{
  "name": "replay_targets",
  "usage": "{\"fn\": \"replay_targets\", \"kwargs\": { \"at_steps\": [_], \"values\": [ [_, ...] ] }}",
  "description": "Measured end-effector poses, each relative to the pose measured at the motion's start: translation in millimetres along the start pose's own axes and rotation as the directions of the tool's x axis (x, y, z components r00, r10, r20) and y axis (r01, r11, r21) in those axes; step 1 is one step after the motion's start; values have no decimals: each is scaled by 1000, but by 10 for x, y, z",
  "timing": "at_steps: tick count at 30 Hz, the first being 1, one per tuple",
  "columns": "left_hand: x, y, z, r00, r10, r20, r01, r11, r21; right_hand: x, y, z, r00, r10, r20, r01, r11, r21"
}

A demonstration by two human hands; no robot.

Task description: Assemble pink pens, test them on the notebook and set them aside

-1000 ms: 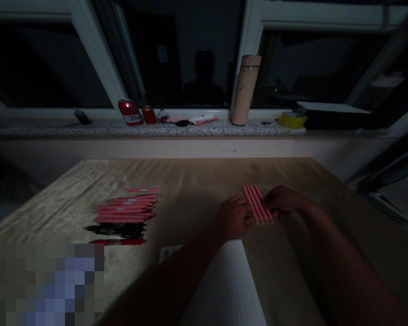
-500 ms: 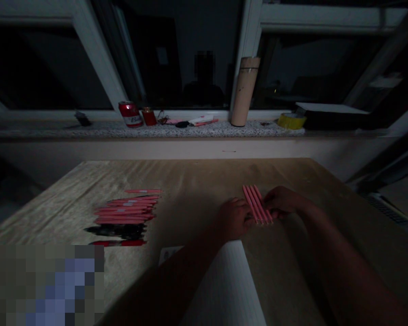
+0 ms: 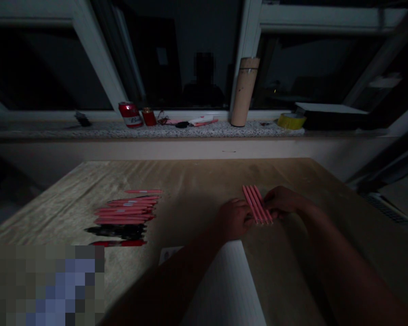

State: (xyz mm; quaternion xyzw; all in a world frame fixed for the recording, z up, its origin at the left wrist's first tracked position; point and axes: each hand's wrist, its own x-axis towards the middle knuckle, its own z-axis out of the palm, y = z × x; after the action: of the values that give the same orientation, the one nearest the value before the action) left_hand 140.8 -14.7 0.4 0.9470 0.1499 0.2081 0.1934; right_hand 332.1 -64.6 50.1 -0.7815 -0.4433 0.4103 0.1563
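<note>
Several pink pens (image 3: 256, 203) lie side by side in a slanted row at the right of the table. Against the row's left side rests my left hand (image 3: 235, 218), its fingers curled and the thumb near the pens' lower ends. From the right, my right hand (image 3: 282, 200) presses on the same pens with bent fingers. The row is held between the two hands; the fingertips are dark and partly hidden. Under my left forearm a lined white sheet of paper (image 3: 226, 285) sticks out.
On the table's left lie a pile of pink pens (image 3: 125, 210), black pens (image 3: 119, 231) and a red pen (image 3: 122, 243). The windowsill (image 3: 204, 131) holds a red can (image 3: 130, 114), a small red jar (image 3: 148, 117), a tall flask (image 3: 245, 93) and yellow tape (image 3: 291, 121).
</note>
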Motion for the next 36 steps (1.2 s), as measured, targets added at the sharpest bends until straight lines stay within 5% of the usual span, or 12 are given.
{"fn": "replay_targets", "kwargs": {
  "at_steps": [22, 27, 36],
  "values": [
    [-20, -12, -98, 1000, -4, 16, 5, 1000, -25, -12, -11, -37, 999, -29, -24, 30, 999, 12],
    [-47, -140, -229, 988, -105, 110, 107, 994, -12, -44, -63, -4, 993, -116, -5, 116, 993, 21],
    [-394, -347, -558, 961, -260, 98, 255, 965, 52, -94, -369, 209, 949, -317, -1, 316, 948, -33]
  ]
}}
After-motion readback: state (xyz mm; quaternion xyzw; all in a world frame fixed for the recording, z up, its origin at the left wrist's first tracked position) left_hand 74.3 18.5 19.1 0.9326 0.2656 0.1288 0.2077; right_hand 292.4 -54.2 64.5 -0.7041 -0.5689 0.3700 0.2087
